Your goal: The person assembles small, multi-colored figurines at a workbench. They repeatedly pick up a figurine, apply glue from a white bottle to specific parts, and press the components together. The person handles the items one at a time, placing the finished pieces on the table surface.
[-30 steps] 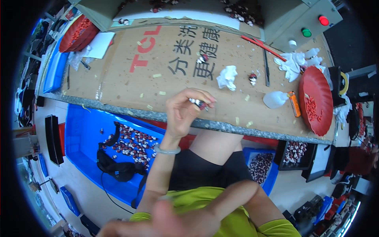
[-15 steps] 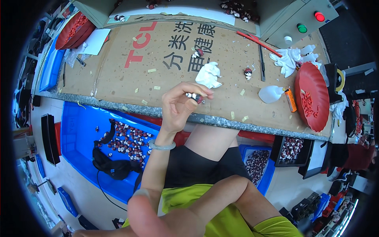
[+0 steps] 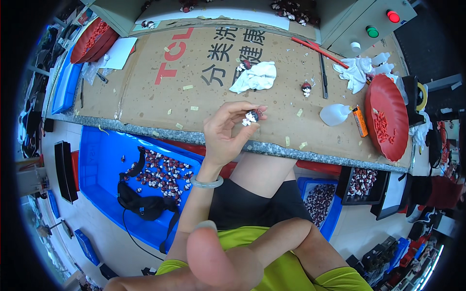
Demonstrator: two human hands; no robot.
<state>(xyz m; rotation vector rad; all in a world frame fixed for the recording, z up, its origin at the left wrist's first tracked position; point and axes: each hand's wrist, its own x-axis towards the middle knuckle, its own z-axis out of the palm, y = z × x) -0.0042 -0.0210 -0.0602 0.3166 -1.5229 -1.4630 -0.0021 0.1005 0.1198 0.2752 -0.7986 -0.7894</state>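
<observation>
My left hand [image 3: 232, 130], with a pale bangle [image 3: 207, 182] on its wrist, is at the table's near edge. Thumb and fingers pinch a small doll figurine [image 3: 250, 118] with dark red hair and a white body. Beyond it lies a white cloth [image 3: 257, 77], and a similar figurine [image 3: 244, 65] touches its far side. Another figurine [image 3: 306, 89] rests to the right. My right hand [image 3: 216, 257] is raised very close to the view at the bottom. Its thumb sticks up, apart from a finger stretched left along the lower edge; nothing shows in it.
At right are a white squeeze bottle [image 3: 335, 115], an orange tube-like box [image 3: 359, 121] and a red dish [image 3: 386, 114] of small red pieces. A dark rod [image 3: 324, 75] lies farther back. Below the table, a blue bin [image 3: 102, 179] contains many figurines and a black strap [image 3: 141, 201].
My left hand has turned the figurine more upright. The white cloth lies farther back and more spread out. My right thumb has shifted up and to the right.
</observation>
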